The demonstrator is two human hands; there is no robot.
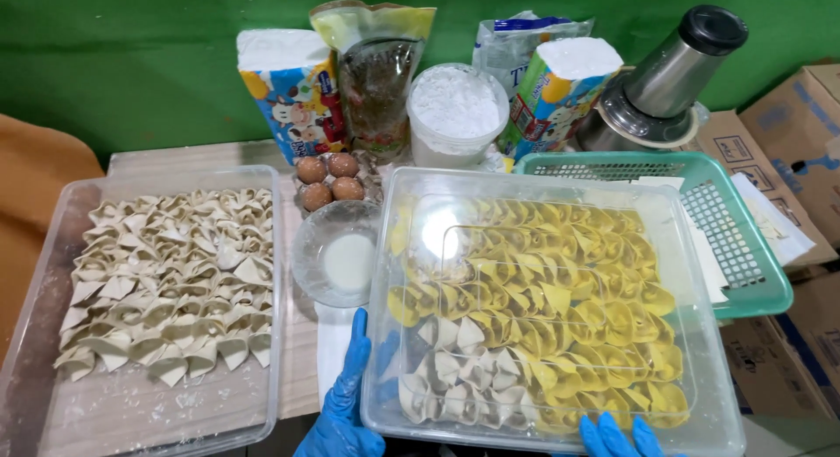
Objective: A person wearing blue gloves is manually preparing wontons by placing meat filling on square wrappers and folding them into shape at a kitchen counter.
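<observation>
My left hand (344, 404), in a blue glove, grips the near left edge of a clear plastic container (691, 247) filled with rows of folded yellow dumplings (577, 291) and some pale ones (455, 369) at its near left corner. At the bottom edge of the view, my right hand (617, 438), also gloved in blue, holds the container's near right rim; only its fingertips show. The container sits tilted over a green basket (744, 247).
A second clear tray (22, 334) of pale folded dumplings (166, 282) lies at left. Between the trays stand a glass bowl of white liquid (337, 251) and several brown eggs (328, 181). Flour bags (293, 90), a tub of white powder (455, 111), a metal blender (665, 81) and cardboard boxes (801, 133) line the back and right.
</observation>
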